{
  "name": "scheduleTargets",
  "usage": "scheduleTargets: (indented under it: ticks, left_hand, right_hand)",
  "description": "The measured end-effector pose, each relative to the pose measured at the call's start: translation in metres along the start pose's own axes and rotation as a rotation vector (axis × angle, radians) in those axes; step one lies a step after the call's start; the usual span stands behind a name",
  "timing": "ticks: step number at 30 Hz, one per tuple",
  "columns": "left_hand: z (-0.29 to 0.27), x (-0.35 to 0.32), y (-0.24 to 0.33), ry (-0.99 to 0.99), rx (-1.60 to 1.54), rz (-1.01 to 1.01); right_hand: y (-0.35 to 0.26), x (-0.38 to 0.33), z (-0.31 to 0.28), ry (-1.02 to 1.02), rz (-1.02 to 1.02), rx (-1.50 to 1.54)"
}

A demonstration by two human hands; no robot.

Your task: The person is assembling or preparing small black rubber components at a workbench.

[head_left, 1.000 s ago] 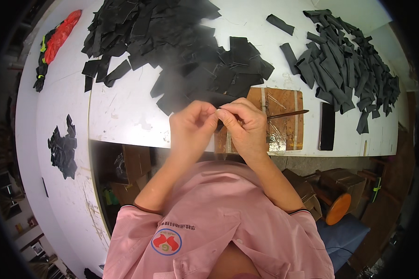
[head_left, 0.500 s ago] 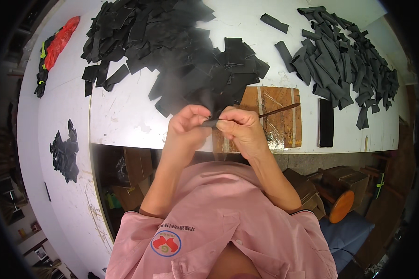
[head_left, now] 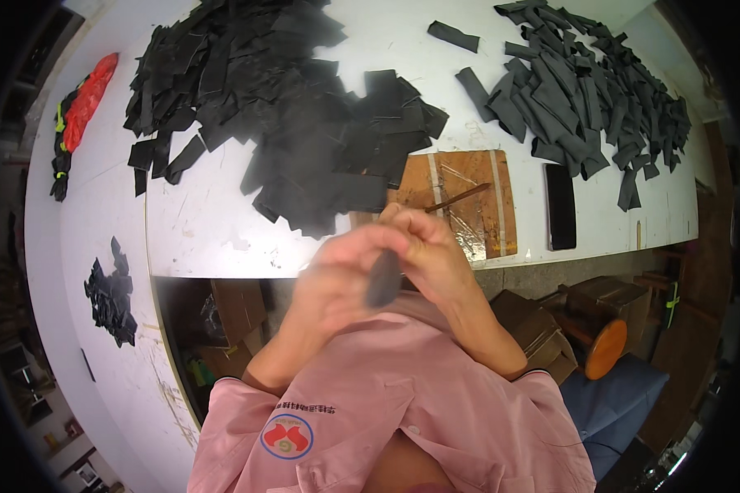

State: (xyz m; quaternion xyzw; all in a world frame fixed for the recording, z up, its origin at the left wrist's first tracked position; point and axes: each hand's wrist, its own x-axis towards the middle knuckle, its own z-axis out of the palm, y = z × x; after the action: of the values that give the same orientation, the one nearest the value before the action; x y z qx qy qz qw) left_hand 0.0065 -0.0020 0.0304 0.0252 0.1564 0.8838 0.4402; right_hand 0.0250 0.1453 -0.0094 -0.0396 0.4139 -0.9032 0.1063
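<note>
In front of my chest, a small dark fabric piece [head_left: 383, 281] hangs between my two hands, past the table's front edge. My left hand [head_left: 335, 278] is closed around its left side, the fingers partly smeared by motion. Thumb and fingers of my right hand [head_left: 434, 253] pinch its upper end. Just beyond the hands lies a brown board [head_left: 499, 215] with clear tape, and a thin pointed brown stick [head_left: 467, 195] rests on it. A large heap of flat black fabric pieces [head_left: 304, 156] spreads to the far left of the hands.
Rolled or folded dark grey fabric tubes [head_left: 563, 103] are piled at the far right. A black phone [head_left: 561, 207] lies right of the board. On the left are a red plastic bag [head_left: 89, 103] and a small black fabric pile [head_left: 112, 300]. Cardboard boxes [head_left: 534, 324] and a round stool [head_left: 606, 348] stand below.
Both hands have moved from over the board's edge toward my chest. The fabric piece between them now hangs lower and shows more of its length. My view has shifted slightly.
</note>
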Motion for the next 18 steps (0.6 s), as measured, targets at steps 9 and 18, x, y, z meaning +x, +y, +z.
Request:
scheduleTargets:
  ticks: [9, 18]
  left_hand:
    - [0.049, 0.037, -0.025, 0.363, 1.215, 0.688]
    - [0.022, 0.075, 0.000, -0.039, -0.427, -0.084]
  right_hand:
    - [-0.073, -0.019, 0.024, 0.341, -0.482, -0.776]
    - [-0.095, 0.006, -0.024, 0.151, 0.055, -0.293]
